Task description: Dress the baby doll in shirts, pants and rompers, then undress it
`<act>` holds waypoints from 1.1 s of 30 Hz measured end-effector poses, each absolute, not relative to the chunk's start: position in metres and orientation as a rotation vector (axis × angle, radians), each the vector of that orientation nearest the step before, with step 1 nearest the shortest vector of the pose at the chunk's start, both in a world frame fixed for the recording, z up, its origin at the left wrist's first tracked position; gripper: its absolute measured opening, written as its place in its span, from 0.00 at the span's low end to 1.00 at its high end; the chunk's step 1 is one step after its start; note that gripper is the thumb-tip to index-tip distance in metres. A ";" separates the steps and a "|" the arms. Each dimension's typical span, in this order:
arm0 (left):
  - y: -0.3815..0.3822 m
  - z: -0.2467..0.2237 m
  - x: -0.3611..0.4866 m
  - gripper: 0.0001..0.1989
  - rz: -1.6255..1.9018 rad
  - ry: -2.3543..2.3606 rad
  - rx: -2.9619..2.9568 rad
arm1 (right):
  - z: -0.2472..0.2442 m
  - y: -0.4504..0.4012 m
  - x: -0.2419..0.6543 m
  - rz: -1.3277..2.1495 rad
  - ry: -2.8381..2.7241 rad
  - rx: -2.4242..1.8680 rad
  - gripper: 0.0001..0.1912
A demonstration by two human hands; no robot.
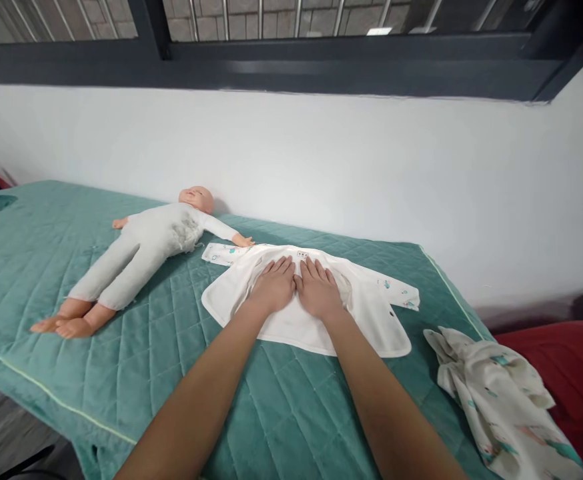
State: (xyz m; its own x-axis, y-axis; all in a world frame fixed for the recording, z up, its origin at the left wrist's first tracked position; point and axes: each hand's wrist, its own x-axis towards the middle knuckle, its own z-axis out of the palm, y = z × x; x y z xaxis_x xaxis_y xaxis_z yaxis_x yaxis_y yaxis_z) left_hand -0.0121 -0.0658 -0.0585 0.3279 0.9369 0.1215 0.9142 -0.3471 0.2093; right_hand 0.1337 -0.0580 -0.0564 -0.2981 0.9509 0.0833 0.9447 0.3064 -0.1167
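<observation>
A white baby jacket (299, 330) with patterned sleeves lies spread open on the green quilted cover, its inside facing up. My left hand (275, 283) rests flat on its middle, fingers stretched out toward the collar. Right beside it, my right hand (319, 287) presses flat on the same cloth, the two thumbs nearly touching. Neither hand grips anything. To the left lies a baby doll (146, 240) on its back, with a white cloth body. One of its hands reaches to the jacket's left sleeve.
Crumpled patterned cloth (501, 400) lies at the right edge of the green quilted cover (291, 407), beside a red object (566, 367). A white wall (321, 160) runs along the back, below a dark window frame (291, 63). Grey floor shows at lower left.
</observation>
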 end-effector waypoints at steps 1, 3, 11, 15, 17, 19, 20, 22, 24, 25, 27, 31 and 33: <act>-0.068 -0.057 -0.012 0.29 0.319 1.746 2.465 | -0.056 -0.060 0.133 0.068 -2.426 -1.791 0.33; -0.074 -0.055 -0.011 0.29 0.297 1.777 2.445 | -0.054 -0.067 0.133 0.081 -2.433 -1.820 0.34; -0.135 -0.050 -0.015 0.29 0.377 1.880 2.385 | -0.045 -0.135 0.149 0.051 -2.522 -1.761 0.37; -0.184 -0.052 -0.020 0.28 0.493 1.858 2.412 | -0.044 -0.190 0.170 -0.011 -2.552 -1.611 0.35; -0.211 -0.051 -0.028 0.26 0.592 1.710 2.492 | -0.045 -0.216 0.181 -0.024 -2.542 -1.568 0.34; -0.235 -0.046 -0.046 0.24 0.736 1.504 2.570 | -0.043 -0.233 0.185 -0.013 -2.525 -1.538 0.34; -0.243 -0.042 -0.059 0.22 0.839 1.448 2.577 | -0.039 -0.238 0.183 0.001 -2.516 -1.514 0.33; -0.250 -0.030 -0.095 0.18 1.106 1.475 2.513 | -0.027 -0.239 0.170 0.049 -2.497 -1.431 0.33; -0.244 -0.016 -0.143 0.15 1.388 1.648 2.362 | -0.010 -0.229 0.144 0.146 -2.467 -1.307 0.31; -0.238 -0.009 -0.171 0.15 1.484 1.780 2.278 | -0.001 -0.221 0.127 0.213 -2.438 -1.249 0.30; -0.222 0.002 -0.229 0.15 1.578 2.099 2.097 | 0.016 -0.195 0.088 0.355 -2.341 -1.172 0.28; -0.188 0.013 -0.329 0.23 1.281 2.505 1.690 | 0.028 -0.113 0.004 0.539 -2.128 -1.069 0.22; -0.171 0.014 -0.361 0.28 1.165 2.436 1.467 | 0.026 -0.060 -0.039 0.574 -2.048 -1.086 0.24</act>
